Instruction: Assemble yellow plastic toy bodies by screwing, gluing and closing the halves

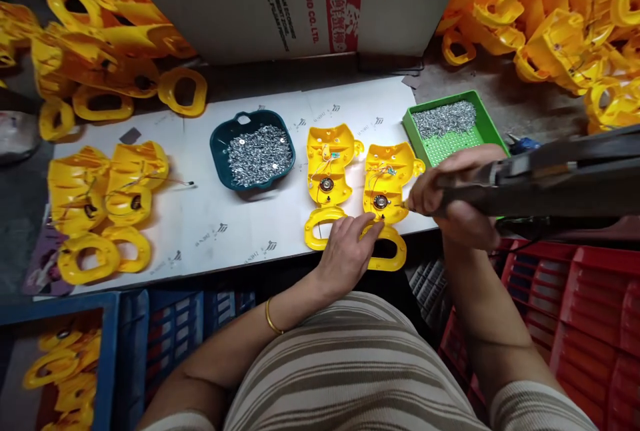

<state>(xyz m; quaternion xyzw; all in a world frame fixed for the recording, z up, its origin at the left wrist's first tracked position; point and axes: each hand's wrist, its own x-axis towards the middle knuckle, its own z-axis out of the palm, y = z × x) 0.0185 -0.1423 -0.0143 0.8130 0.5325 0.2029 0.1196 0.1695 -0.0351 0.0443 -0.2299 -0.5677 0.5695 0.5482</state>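
Note:
My right hand [463, 194] is wrapped round a dark electric screwdriver [550, 174], held nearly level, its tip at the lower right side of a yellow plastic shell [387, 181]. That shell lies open side up, showing thin wires, a small circuit board and a round speaker. My left hand [347, 251] grips the same shell near the top of its loop handle, with fingertips bent over the yellow plastic. Just left of it lies a matching yellow shell [317, 164], also with wires and a speaker; my left hand covers part of its handle.
A dark teal basin [220, 161] and a green tray [490, 128] hold small silvery screws. More yellow shells [77, 184] lie at the table's left end. Yellow parts [560, 44] are heaped at both back corners. A cardboard box [225, 4] stands behind; blue and red crates [595, 304] flank me.

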